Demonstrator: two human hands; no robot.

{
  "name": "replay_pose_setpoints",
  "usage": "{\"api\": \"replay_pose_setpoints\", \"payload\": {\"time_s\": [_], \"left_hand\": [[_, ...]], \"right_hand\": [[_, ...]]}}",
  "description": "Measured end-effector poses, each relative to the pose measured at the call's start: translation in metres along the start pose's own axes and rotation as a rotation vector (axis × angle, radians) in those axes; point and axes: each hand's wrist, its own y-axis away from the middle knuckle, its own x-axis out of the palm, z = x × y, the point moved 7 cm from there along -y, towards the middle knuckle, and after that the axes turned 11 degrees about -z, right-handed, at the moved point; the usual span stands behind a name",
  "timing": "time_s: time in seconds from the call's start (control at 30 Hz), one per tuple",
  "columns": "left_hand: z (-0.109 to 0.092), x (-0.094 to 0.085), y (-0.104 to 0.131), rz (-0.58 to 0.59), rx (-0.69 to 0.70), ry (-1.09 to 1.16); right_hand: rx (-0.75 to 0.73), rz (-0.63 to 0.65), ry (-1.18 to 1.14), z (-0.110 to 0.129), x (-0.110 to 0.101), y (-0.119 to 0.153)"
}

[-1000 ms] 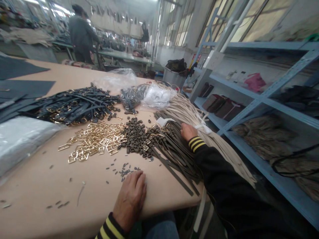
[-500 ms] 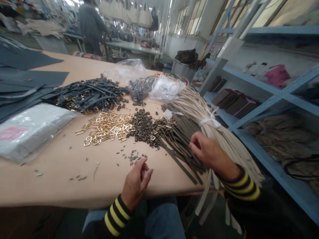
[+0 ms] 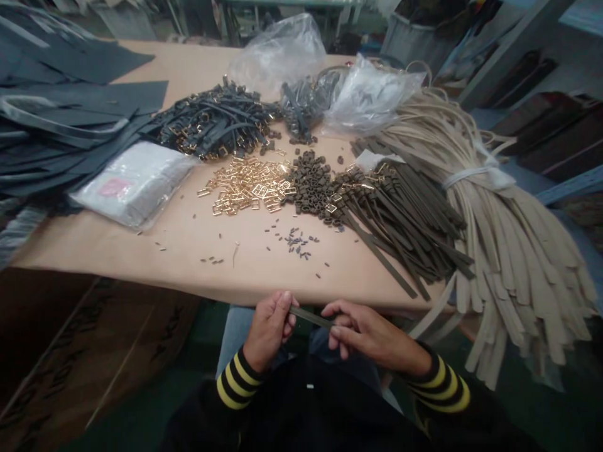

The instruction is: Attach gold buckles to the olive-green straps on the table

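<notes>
A short dark olive strap (image 3: 311, 316) is stretched between my two hands, just off the table's front edge and above my lap. My left hand (image 3: 266, 328) is closed, pinching the strap's left end between thumb and fingers. At the other end, my right hand (image 3: 372, 334) has its thumb and curled fingers around the strap. Beyond them on the table lie small dark metal pieces (image 3: 298, 242), a heap of gold buckles (image 3: 254, 182) and a heap of dark olive strap loops (image 3: 311, 182). More dark olive straps (image 3: 409, 220) lie to the right, some with gold buckles.
Dark blue straps with buckles (image 3: 217, 119) are piled farther back. A plastic-wrapped white packet (image 3: 136, 182) lies left, near dark blue sheets (image 3: 70, 50). Clear plastic bags (image 3: 282, 53) sit behind. A tied beige strip bundle (image 3: 509, 251) hangs over the right edge. Printed cardboard (image 3: 117, 351) is below left.
My right hand has left the dark olive strap pile and come in beside my left hand. A strap is now held between both hands, nearer my body. The view has tilted down.
</notes>
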Motion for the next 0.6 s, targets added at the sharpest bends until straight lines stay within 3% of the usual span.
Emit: {"api": "replay_pose_setpoints", "payload": {"time_s": [0.23, 0.5, 0.6], "left_hand": [[0.001, 0.003, 0.005, 0.005, 0.075, -0.132], [0.005, -0.001, 0.001, -0.030, 0.082, -0.086], [0.007, -0.011, -0.002, -0.084, 0.074, -0.040]], "right_hand": [[0.035, -0.053, -0.171, -0.003, 0.021, -0.020], [0.033, -0.004, -0.233, -0.003, 0.022, -0.018], [0.019, 0.015, -0.197, 0.001, 0.017, -0.016]]}}
